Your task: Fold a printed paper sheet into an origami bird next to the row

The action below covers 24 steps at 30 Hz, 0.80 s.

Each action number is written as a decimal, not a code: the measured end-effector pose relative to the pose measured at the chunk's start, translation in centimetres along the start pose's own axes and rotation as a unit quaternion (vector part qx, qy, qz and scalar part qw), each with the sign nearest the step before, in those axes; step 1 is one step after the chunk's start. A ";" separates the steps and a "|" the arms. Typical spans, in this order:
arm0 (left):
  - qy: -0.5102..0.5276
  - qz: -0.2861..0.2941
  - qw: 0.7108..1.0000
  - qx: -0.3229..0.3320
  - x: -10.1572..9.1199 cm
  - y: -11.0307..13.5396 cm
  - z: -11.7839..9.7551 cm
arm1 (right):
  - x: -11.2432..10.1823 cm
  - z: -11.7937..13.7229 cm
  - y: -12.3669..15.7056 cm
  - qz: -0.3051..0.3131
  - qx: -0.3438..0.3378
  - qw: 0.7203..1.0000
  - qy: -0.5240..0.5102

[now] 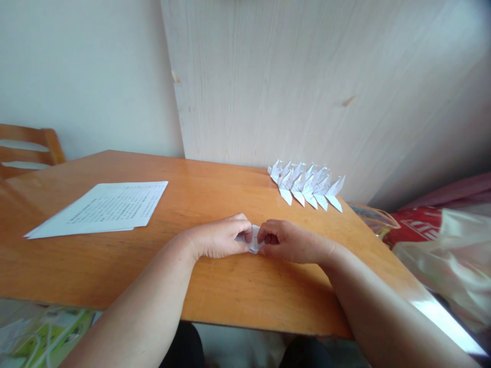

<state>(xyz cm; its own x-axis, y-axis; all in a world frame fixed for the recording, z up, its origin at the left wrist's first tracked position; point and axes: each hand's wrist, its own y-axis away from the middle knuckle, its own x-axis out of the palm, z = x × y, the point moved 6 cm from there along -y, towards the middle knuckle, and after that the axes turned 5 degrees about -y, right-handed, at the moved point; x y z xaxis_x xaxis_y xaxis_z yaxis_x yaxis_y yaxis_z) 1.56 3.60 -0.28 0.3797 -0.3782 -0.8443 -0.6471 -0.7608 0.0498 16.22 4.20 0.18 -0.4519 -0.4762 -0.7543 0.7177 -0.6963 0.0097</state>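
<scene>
A small piece of folded paper (254,239) lies at the middle of the wooden table, pinched between both hands. My left hand (226,236) has its thumb and fingers closed on the paper's left end. From the other side, my right hand (291,240) grips the right end with curled fingers. Much of the paper is hidden under the fingertips, so its exact folded shape cannot be made out. Beyond my right hand stand several folded paper figures (309,186), white with print and pointed tips, set in rows.
A stack of printed sheets (115,207) lies on the left of the table (215,189). A pale wooden panel (261,82) rises behind it. Bags (441,245) sit past the right edge, a chair (30,145) stands at far left, and a green bag (53,335) lies below.
</scene>
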 end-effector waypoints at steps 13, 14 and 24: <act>0.009 0.001 1.000 -0.010 -0.1 0.0 0.1 | 0.4 0.3 -0.1 -0.016 -0.029 0.999 0.022; 0.011 0.001 1.000 -0.007 -0.2 0.0 0.0 | 0.4 0.4 -0.1 -0.014 -0.034 0.999 0.025; 0.001 -0.008 1.000 -0.018 -0.3 0.1 -0.3 | 0.3 0.4 -0.1 -0.020 -0.032 0.999 0.004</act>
<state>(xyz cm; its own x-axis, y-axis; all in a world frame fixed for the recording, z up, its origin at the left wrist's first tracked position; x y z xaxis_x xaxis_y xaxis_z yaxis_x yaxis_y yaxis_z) 1.61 3.48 0.10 0.3917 -0.3661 -0.8441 -0.6161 -0.7857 0.0549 15.86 3.92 0.23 -0.4767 -0.4441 -0.7586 0.7318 -0.6787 -0.0626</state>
